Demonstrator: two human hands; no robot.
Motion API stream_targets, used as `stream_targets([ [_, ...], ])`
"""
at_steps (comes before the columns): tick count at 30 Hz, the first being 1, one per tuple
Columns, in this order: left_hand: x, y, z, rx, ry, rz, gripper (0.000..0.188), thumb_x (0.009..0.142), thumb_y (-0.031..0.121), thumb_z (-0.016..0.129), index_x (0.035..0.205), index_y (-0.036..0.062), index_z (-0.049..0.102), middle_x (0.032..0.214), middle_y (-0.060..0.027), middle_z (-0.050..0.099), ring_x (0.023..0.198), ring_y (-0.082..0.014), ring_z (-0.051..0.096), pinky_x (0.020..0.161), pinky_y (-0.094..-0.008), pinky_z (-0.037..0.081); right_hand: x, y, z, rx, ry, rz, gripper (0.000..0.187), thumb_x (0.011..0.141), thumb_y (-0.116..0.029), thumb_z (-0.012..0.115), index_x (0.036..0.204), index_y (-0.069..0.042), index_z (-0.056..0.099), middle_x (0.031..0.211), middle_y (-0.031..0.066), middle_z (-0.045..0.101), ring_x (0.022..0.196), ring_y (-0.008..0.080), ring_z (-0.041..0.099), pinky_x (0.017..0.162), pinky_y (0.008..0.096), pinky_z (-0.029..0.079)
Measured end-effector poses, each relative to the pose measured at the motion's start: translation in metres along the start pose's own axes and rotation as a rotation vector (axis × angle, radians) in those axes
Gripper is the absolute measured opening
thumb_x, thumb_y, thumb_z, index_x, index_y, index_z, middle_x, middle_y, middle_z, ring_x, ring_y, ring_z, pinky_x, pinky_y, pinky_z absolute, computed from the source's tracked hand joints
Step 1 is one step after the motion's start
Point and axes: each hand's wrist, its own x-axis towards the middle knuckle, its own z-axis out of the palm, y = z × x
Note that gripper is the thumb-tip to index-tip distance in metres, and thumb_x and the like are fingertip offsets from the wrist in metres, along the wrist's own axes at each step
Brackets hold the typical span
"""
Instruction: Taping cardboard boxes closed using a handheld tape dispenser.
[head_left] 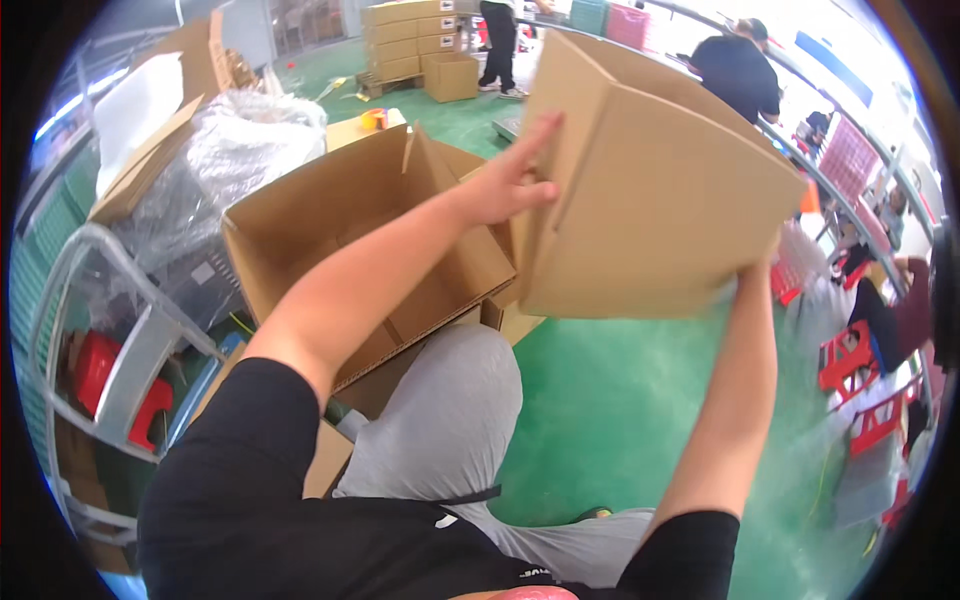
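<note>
A brown cardboard box is held up in front of me, tilted, with its open top facing away. My left hand presses on the box's left side, thumb and fingers extended against the cardboard. At the lower right edge, my right hand supports the box, its fingers mostly hidden and a little blurred. A larger open carton stands to the left, beside my raised knee. Its visible inner walls are bare brown cardboard.
Clear plastic wrapping is heaped at the far left, near a metal-framed trolley and a red stool. Stacked cartons stand at the back. Another person works at the back right. Red stools line the right side.
</note>
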Motion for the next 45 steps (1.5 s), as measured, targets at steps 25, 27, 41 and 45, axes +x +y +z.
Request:
stream_targets([
  [25, 0.02, -0.067, -0.158, 1.078, -0.069, 0.044, 0.057, 0.072, 0.049, 0.076, 0.071, 0.0001, 0.047, 0.071, -0.0164, 0.048, 0.072, -0.035, 0.049, 0.066, -0.0418, 0.041, -0.16, -0.21, 0.118, 1.405, -0.057, 0.821, 0.039, 0.099, -0.009, 0.056, 0.135, -0.006, 0.041, 0.128, 0.0078, 0.054, 0.112, 0.0222, 0.057, 0.089, 0.041, 0.056],
  [27, 0.021, -0.06, -0.161, 1.021, -0.101, -0.019, 0.056, 0.074, 0.047, 0.075, 0.072, -0.0006, 0.046, 0.071, -0.0167, 0.048, 0.071, -0.0337, 0.048, 0.066, -0.0414, 0.04, -0.151, -0.188, 0.099, 1.362, -0.088, 0.807, 0.04, 0.098, -0.014, 0.058, 0.134, -0.007, 0.043, 0.128, 0.0059, 0.055, 0.113, 0.0205, 0.057, 0.091, 0.0404, 0.054],
  [41, -0.021, 0.085, -0.119, 1.188, 0.064, -0.008, 0.044, 0.085, 0.03, 0.07, 0.115, 0.0005, 0.06, 0.12, -0.0213, 0.061, 0.113, -0.0391, 0.057, 0.097, -0.0435, 0.046, -0.222, -0.062, -0.066, 1.075, -0.322, 0.904, 0.045, 0.1, -0.018, 0.057, 0.142, -0.01, 0.041, 0.131, 0.0016, 0.054, 0.123, 0.0165, 0.051, 0.104, 0.0341, 0.043],
  [45, -0.123, 0.177, -0.178, 1.342, 0.336, -0.133, 0.031, 0.098, 0.021, 0.057, 0.123, 0.0035, 0.06, 0.127, -0.012, 0.063, 0.119, -0.0224, 0.058, 0.102, -0.0329, 0.042, -0.25, -0.031, -0.052, 0.801, -0.453, 1.078, 0.045, 0.099, -0.016, 0.056, 0.141, -0.01, 0.041, 0.131, 0.0023, 0.055, 0.122, 0.0171, 0.051, 0.103, 0.0363, 0.04],
])
